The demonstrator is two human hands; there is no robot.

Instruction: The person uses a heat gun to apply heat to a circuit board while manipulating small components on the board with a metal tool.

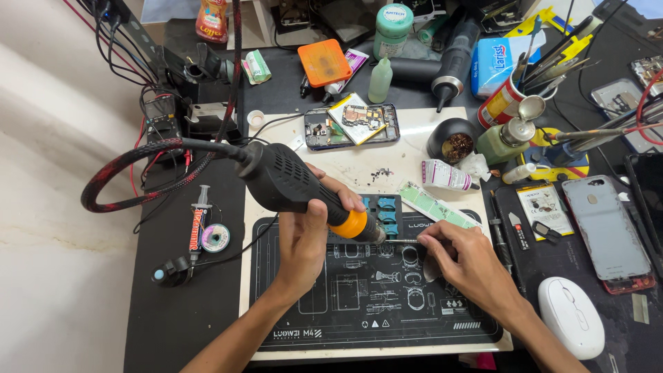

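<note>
Head view, looking down on a crowded black counter point(179, 324). Near its front edge, centred, a black work mat point(331, 304) printed with white outlines, likely laid there to shield the surface beneath.

Clenched in the left grip point(304, 242): the hot-air handpiece point(290, 183), a black ribbed body with an orange collar. Held well back on the handle, probably to keep fingers off the hot end. Tilted down to the right, nozzle over the mat's middle. Braided hose point(131, 162) looped off toward the counter's left edge, so clear of the work.

Right grip point(463, 259) resting on the mat, fingertips pinched on a thin metal tool point(406, 241), apparently tweezers, its tip just beside the nozzle. Heel of the hand down, seemingly for steadiness. Whatever lies under the tip: too small to tell.

Toward the right edge, a grey phone back cover point(604, 221), with a white mouse point(570, 316) nearer the front right corner. Beyond the mat's far edge, an opened phone point(352, 126), boards exposed.

Containers:
- Red tin point(501, 103) near the back right: crammed with upright hand tools.
- Black bowl point(452, 141) beside it: filled with brassy wool.
- Blue compartments point(383, 211) at the mat's far edge: contents unclear.
</note>
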